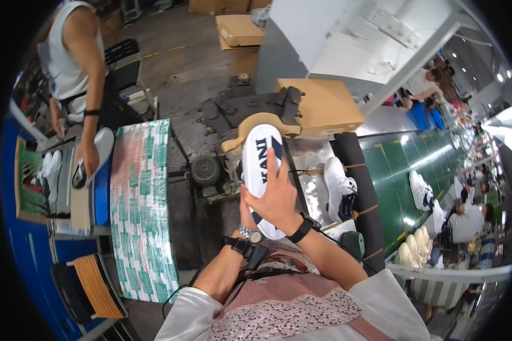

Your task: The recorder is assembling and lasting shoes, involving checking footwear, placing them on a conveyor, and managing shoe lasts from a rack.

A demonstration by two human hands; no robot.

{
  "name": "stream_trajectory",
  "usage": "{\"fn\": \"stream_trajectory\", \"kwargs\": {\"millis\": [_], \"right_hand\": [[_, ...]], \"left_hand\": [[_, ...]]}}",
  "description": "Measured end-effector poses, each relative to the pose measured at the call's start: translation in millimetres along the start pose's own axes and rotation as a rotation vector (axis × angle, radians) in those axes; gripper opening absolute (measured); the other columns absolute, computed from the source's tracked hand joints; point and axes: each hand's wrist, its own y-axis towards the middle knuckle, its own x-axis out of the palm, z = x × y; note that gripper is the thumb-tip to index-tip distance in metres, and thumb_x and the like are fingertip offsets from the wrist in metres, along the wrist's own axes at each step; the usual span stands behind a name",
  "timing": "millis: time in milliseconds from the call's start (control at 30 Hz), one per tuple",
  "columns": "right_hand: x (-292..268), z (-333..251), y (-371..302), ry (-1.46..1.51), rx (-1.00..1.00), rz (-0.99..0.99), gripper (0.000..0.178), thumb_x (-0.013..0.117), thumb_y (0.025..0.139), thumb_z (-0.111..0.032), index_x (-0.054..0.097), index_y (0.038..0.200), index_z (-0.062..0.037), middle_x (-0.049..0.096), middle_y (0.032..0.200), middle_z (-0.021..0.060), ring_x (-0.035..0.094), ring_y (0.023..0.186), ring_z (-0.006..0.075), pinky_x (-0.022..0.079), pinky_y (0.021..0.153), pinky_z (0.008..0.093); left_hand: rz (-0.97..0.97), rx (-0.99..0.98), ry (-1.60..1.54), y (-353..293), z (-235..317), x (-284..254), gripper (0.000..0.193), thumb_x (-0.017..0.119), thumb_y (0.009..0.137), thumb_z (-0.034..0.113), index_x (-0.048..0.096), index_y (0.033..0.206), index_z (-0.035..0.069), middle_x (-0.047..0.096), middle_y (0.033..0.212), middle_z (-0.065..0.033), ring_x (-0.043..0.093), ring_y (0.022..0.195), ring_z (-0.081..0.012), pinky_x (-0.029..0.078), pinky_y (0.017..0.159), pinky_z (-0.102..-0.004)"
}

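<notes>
A white sneaker [256, 162] with dark blue marks on its sole is held bottom-up in front of my body, its toe pointing away from me. My right hand [277, 196] grips it from the right, with the fingers lying along the sole. On the left side my left hand [246, 211] clasps it, and most of those fingers are hidden beneath the shoe. The toe overlaps the curved tan pad [263, 121] of a dark metal machine [250, 105]; I cannot tell whether they touch. To the right, another white and navy sneaker [337, 184] sits beside a dark padded roll [361, 193].
A green conveyor belt [389, 170] carrying shoes [420, 190] runs along the right. Behind the machine is a cardboard box [324, 105]. A motor [206, 170] and a plastic-wrapped green-and-white stack [142, 221] stand left. Farther left, a person [82, 45] handles a shoe [103, 149].
</notes>
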Motion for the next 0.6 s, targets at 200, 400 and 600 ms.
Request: {"fn": "stream_trajectory", "kwargs": {"millis": [200,400,600], "right_hand": [[4,-6,-8,0.015,-0.050,0.123,0.110,0.080,0.074,-0.042,0.022,0.158,-0.0028,0.042,0.137,0.0376,0.060,0.108,0.0521,0.056,0.081,0.0507],[-10,1,-89,0.709,0.107,0.079,0.099,0.069,0.093,-0.033,0.005,0.160,0.0021,0.032,0.154,0.0315,0.051,0.133,0.0417,0.041,0.111,0.0469],[44,32,-27,1.894,0.891,-0.450,0.063,0.045,0.102,-0.058,0.051,0.141,-0.0083,0.066,0.125,0.0107,0.065,0.108,0.0175,0.051,0.095,0.0341]], "left_hand": [[-0.007,0.013,0.025,-1,7,-22,0.075,0.039,0.102,0.064,0.045,0.149,0.006,0.055,0.144,-0.0114,0.056,0.125,-0.0292,0.045,0.109,-0.0403],[0.049,-0.226,0.362,-73,44,-43,0.091,0.042,0.095,0.073,0.035,0.154,0.005,0.049,0.150,-0.0153,0.050,0.134,-0.0343,0.037,0.116,-0.0472],[-0.017,-0.388,0.709,-118,149,-85,0.087,0.063,0.091,0.057,0.039,0.150,-0.001,0.054,0.145,-0.0160,0.057,0.128,-0.0295,0.046,0.109,-0.0431]]}}
